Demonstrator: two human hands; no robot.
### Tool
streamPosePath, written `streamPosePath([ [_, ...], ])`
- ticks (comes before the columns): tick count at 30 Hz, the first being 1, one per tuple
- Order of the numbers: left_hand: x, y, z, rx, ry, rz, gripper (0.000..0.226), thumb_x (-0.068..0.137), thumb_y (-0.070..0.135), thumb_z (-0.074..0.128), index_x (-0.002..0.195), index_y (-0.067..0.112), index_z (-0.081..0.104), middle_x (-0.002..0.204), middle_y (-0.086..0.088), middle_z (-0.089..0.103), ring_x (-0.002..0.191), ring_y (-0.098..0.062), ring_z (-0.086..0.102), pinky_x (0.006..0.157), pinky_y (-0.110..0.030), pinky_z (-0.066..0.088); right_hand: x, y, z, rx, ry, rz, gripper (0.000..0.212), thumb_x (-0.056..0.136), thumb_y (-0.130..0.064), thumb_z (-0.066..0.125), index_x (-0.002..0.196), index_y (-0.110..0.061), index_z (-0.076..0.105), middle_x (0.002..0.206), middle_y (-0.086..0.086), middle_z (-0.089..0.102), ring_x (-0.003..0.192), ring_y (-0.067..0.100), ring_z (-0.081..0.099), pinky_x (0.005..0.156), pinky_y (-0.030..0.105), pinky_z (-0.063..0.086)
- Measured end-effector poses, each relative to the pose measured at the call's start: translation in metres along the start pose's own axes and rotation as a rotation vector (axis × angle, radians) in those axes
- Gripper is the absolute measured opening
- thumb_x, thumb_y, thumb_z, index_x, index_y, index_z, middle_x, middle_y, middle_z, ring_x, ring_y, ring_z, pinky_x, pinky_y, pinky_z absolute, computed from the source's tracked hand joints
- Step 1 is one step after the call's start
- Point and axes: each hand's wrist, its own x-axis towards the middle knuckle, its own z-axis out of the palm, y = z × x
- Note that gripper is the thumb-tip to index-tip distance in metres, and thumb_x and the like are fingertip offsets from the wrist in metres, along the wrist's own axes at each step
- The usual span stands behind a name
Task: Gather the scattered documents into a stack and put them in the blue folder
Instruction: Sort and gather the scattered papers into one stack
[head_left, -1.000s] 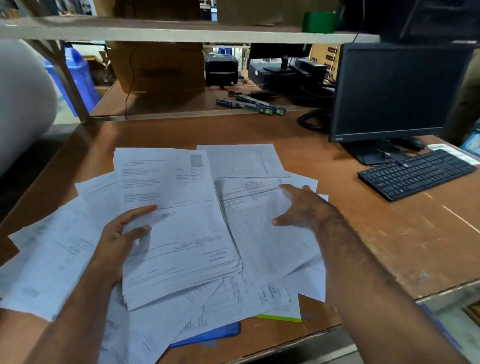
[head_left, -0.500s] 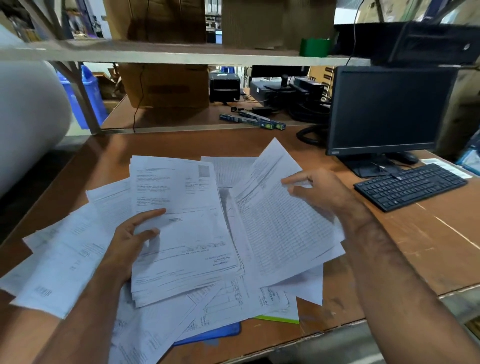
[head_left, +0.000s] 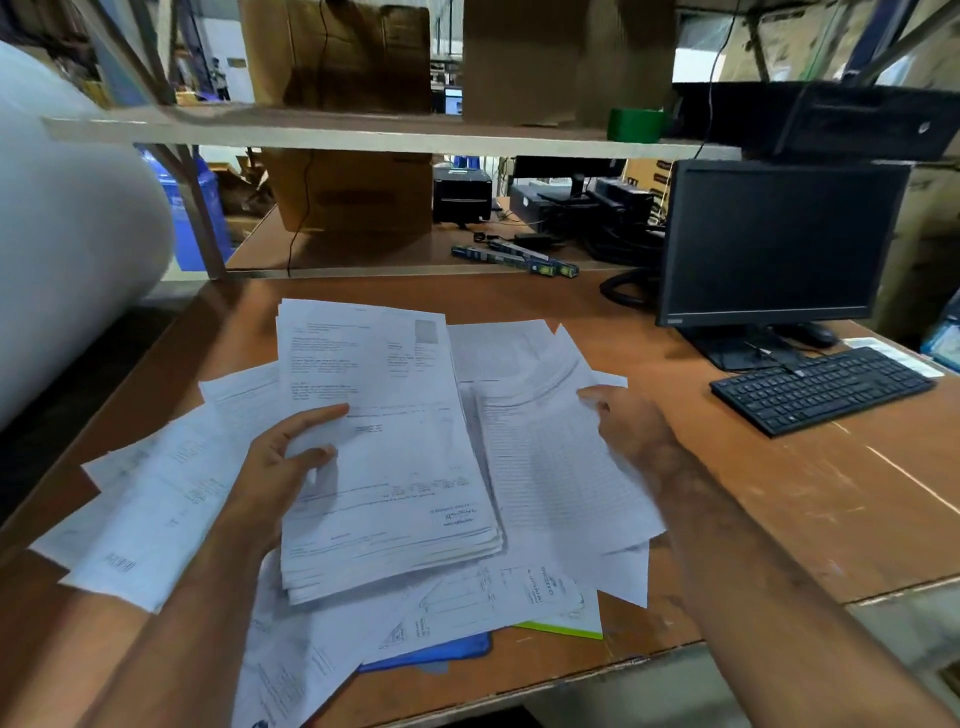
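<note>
My left hand (head_left: 275, 467) grips the left edge of a thick stack of printed documents (head_left: 384, 457), held slightly above the desk. My right hand (head_left: 631, 431) holds a few printed sheets (head_left: 556, 457) by their right edge, just right of the stack and tilted toward it. More loose documents (head_left: 156, 509) lie scattered on the wooden desk (head_left: 779, 499) under and left of the stack. A corner of the blue folder (head_left: 441, 652) shows from under the papers near the front edge, with a green-edged sheet (head_left: 561, 630) beside it.
A black keyboard (head_left: 821, 387) and a dark monitor (head_left: 774, 244) stand at the right. A large white roll (head_left: 67, 244) fills the left. A shelf (head_left: 363, 130) with cardboard boxes hangs over the desk's back. The desk's front edge runs just below the folder.
My right hand picked up a few sheets from the desk, raised them, and has now brought them down and leftward beside the stack. My left hand kept its grip on the stack.
</note>
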Motion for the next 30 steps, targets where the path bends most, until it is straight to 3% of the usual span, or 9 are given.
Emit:
streamPosePath([
  [4, 0.001, -0.001, 0.005, -0.024, -0.002, -0.002, 0.042, 0.094, -0.006, 0.066, 0.109, 0.032, 0.077, 0.125, 0.035, 0.060, 0.113, 0.008, 0.057, 0.086, -0.010, 0.042, 0.002, -0.013, -0.021, 0.156, 0.098, -0.064, 0.037, 0.100, -0.002, 0.049, 0.126, -0.013, 0.072, 0.132, 0.001, 0.069, 0.124, 0.018, 0.061, 0.108, 0.027, 0.046],
  [8, 0.002, 0.000, 0.004, -0.018, 0.014, 0.009, 0.046, 0.094, -0.003, 0.067, 0.105, 0.040, 0.079, 0.127, 0.035, 0.058, 0.118, 0.003, 0.054, 0.088, -0.011, 0.040, 0.008, -0.023, -0.052, 0.273, 0.232, -0.186, 0.029, 0.098, -0.010, 0.063, 0.125, -0.017, 0.073, 0.124, -0.004, 0.068, 0.110, 0.005, 0.059, 0.087, 0.006, 0.042],
  [11, -0.001, 0.006, 0.001, -0.025, 0.028, 0.004, 0.055, 0.095, -0.004, 0.066, 0.097, 0.049, 0.080, 0.126, 0.034, 0.057, 0.116, 0.002, 0.053, 0.086, -0.011, 0.041, 0.011, -0.017, -0.062, 0.486, 0.161, -0.149, 0.039, 0.093, -0.016, 0.073, 0.131, -0.025, 0.068, 0.128, -0.012, 0.063, 0.113, 0.005, 0.061, 0.082, 0.007, 0.048],
  [14, -0.002, 0.008, -0.002, 0.002, 0.035, 0.020, 0.052, 0.095, -0.003, 0.066, 0.098, 0.047, 0.079, 0.128, 0.028, 0.056, 0.113, 0.001, 0.053, 0.096, -0.016, 0.040, 0.004, -0.009, -0.043, 0.311, 0.038, -0.127, 0.039, 0.099, -0.009, 0.064, 0.137, -0.019, 0.063, 0.130, -0.012, 0.056, 0.118, 0.005, 0.053, 0.087, 0.000, 0.040],
  [16, -0.002, 0.006, -0.003, 0.029, 0.033, 0.015, 0.039, 0.096, -0.002, 0.066, 0.104, 0.035, 0.074, 0.133, 0.022, 0.055, 0.114, -0.003, 0.052, 0.106, -0.026, 0.036, -0.002, 0.004, -0.020, 0.209, -0.033, -0.086, 0.038, 0.103, -0.007, 0.053, 0.139, -0.018, 0.061, 0.127, -0.007, 0.057, 0.110, 0.007, 0.055, 0.086, 0.004, 0.040],
  [18, -0.002, 0.003, -0.005, 0.045, 0.034, 0.013, 0.039, 0.096, -0.002, 0.066, 0.110, 0.034, 0.071, 0.135, 0.021, 0.054, 0.116, -0.004, 0.051, 0.108, -0.030, 0.035, -0.008, 0.016, 0.000, 0.135, -0.104, -0.039, 0.041, 0.104, -0.008, 0.045, 0.138, -0.024, 0.062, 0.123, -0.002, 0.060, 0.091, 0.007, 0.058, 0.069, 0.009, 0.047],
  [24, 0.004, -0.004, -0.014, 0.042, 0.056, -0.026, 0.037, 0.094, -0.001, 0.068, 0.115, 0.030, 0.074, 0.138, 0.021, 0.055, 0.126, -0.009, 0.047, 0.114, -0.036, 0.035, -0.001, -0.001, -0.023, 0.004, 0.109, -0.077, 0.041, 0.104, -0.010, 0.045, 0.134, -0.028, 0.066, 0.130, 0.005, 0.068, 0.096, 0.018, 0.059, 0.084, 0.025, 0.047],
  [27, 0.007, -0.001, -0.011, 0.013, 0.056, -0.043, 0.038, 0.094, -0.002, 0.069, 0.116, 0.028, 0.075, 0.141, 0.018, 0.055, 0.127, -0.012, 0.047, 0.113, -0.036, 0.035, 0.007, -0.024, -0.054, 0.351, 0.253, -0.282, 0.036, 0.101, -0.005, 0.053, 0.128, -0.021, 0.071, 0.129, -0.004, 0.070, 0.116, 0.013, 0.066, 0.103, 0.024, 0.047],
  [30, 0.010, 0.005, -0.002, 0.003, 0.046, -0.040, 0.038, 0.095, 0.000, 0.068, 0.121, 0.027, 0.073, 0.137, 0.019, 0.057, 0.123, -0.008, 0.050, 0.110, -0.032, 0.036, 0.008, -0.045, -0.068, 0.830, 0.151, -0.298, 0.032, 0.102, -0.010, 0.058, 0.130, -0.020, 0.070, 0.132, -0.011, 0.068, 0.128, 0.005, 0.060, 0.114, 0.035, 0.045],
])
